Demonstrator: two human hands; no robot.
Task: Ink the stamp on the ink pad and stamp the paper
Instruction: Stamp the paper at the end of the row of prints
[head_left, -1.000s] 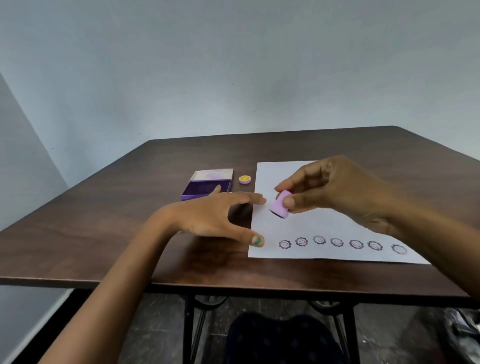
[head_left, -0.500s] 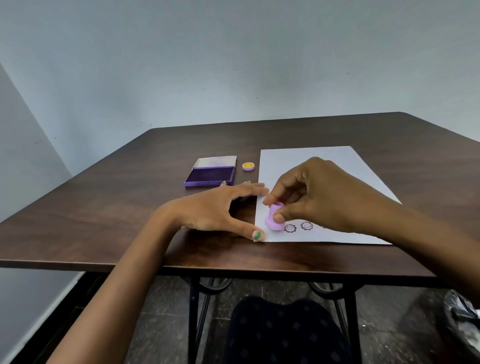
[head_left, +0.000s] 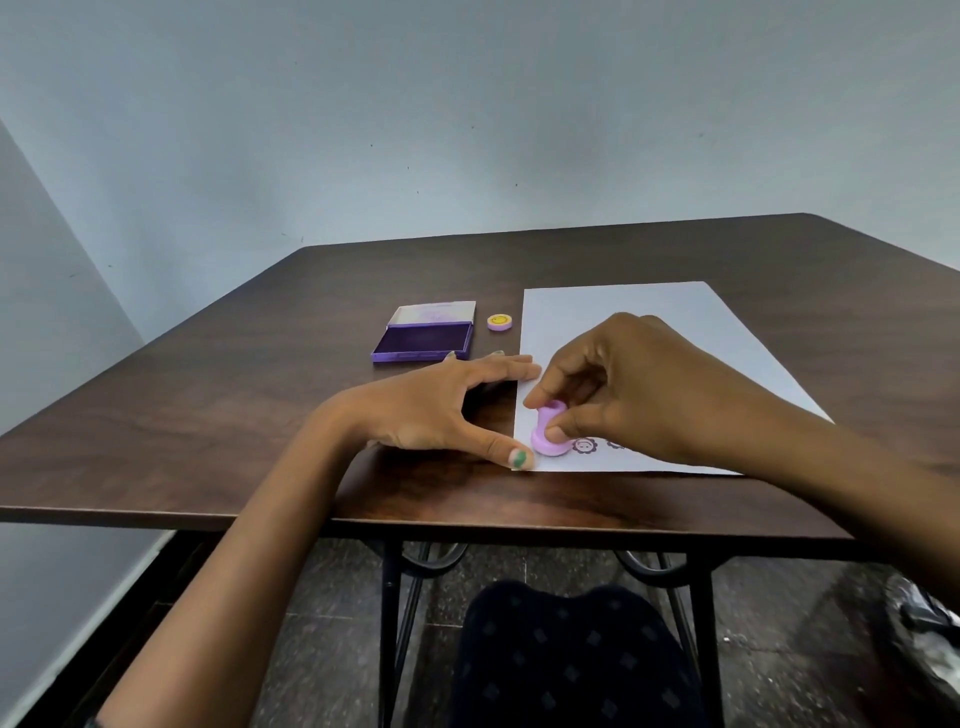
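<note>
My right hand (head_left: 631, 387) grips a small pink stamp (head_left: 548, 436) and holds it upright, face down on the near left corner of the white paper (head_left: 644, 306). Purple flower-shaped prints (head_left: 584, 445) show just to the right of the stamp; the rest of that row is hidden under my right hand. My left hand (head_left: 441, 408) lies flat with fingers spread, its thumb and fingertips on the paper's left edge. The open purple ink pad (head_left: 423, 338) sits farther back on the left, apart from both hands.
A small round yellow and pink cap (head_left: 499, 322) lies between the ink pad and the paper. Everything rests on a dark wooden table (head_left: 208, 415), whose front edge is close below my hands. A grey wall stands behind.
My right hand has brought the stamp from above the paper's middle down to its near left corner, where it now stands pressed on the sheet. My left hand has stayed at the paper's edge.
</note>
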